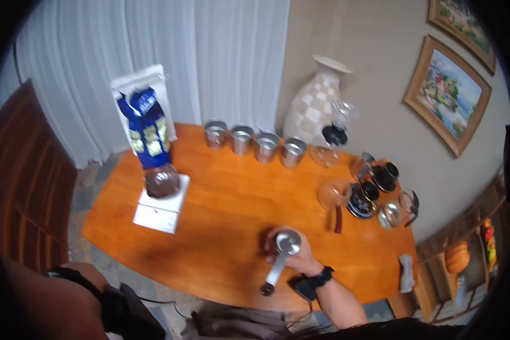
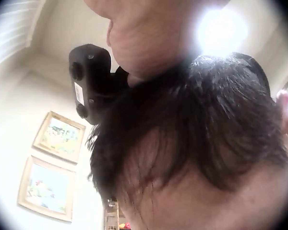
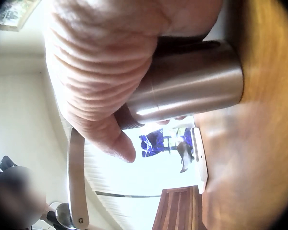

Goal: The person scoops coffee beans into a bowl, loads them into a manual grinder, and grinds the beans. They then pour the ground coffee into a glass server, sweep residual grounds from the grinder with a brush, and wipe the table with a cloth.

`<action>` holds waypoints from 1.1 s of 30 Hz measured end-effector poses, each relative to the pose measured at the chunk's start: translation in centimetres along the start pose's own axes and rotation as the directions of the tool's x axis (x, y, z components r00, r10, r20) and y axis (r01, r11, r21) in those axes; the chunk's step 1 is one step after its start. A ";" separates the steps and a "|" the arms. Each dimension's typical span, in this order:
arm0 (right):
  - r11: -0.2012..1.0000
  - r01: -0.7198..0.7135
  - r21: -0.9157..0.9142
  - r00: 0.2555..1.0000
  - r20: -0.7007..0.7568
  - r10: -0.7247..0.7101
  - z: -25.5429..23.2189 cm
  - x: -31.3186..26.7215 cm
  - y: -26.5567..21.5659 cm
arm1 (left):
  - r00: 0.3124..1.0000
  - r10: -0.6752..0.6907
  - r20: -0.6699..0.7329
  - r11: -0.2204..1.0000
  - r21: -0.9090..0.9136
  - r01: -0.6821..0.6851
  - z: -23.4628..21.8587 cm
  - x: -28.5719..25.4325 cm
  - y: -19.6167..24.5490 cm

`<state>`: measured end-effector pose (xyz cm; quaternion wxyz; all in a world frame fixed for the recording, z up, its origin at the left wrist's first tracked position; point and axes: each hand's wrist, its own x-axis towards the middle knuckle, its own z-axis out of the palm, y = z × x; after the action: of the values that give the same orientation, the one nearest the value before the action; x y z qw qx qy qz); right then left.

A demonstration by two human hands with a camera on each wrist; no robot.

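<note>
- The left hand [image 2: 151, 38] is raised above the dark hair [image 2: 192, 124] of a head, beside a black device [image 2: 90, 84]; its fingers are out of sight, so I cannot tell their state or whether they hold anything.
- The right hand [image 1: 292, 252], a black band [image 1: 323, 276] on its wrist, has its fingers curled round the metal grinder [image 3: 187, 81] at the near edge of the surface [image 1: 232, 209].
- The grinder is upright; its crank [image 1: 276, 269] points back toward the person, ending in a dark knob [image 1: 267, 289].
- Left of it, a dark bowl [image 1: 162, 182] sits on a white scale [image 1: 157, 218].
- At right are glass pots [image 1: 361, 199], one with a red-brown handle [image 1: 338, 220].
- Four metal cups [image 1: 266, 147] form a row along the far edge; a blue-and-white bag [image 1: 147, 122] stands behind the scale.
- Beyond are a checkered vase [image 1: 313, 107] and a pale curtain [image 1: 209, 62].
</note>
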<state>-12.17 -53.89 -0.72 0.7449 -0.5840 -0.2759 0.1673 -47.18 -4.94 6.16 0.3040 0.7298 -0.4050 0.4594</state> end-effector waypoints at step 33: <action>0.999 -0.019 -0.047 1.000 0.008 0.019 0.7 0.1 -1.0 | 0.916 -0.402 0.009 0.603 -0.750 0.272 26.5 25.7 -3.7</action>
<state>-12.56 -53.55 0.41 0.7281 -0.6033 -0.2774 0.1703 -26.28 -32.74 19.01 0.6848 0.5677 -0.3842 0.2474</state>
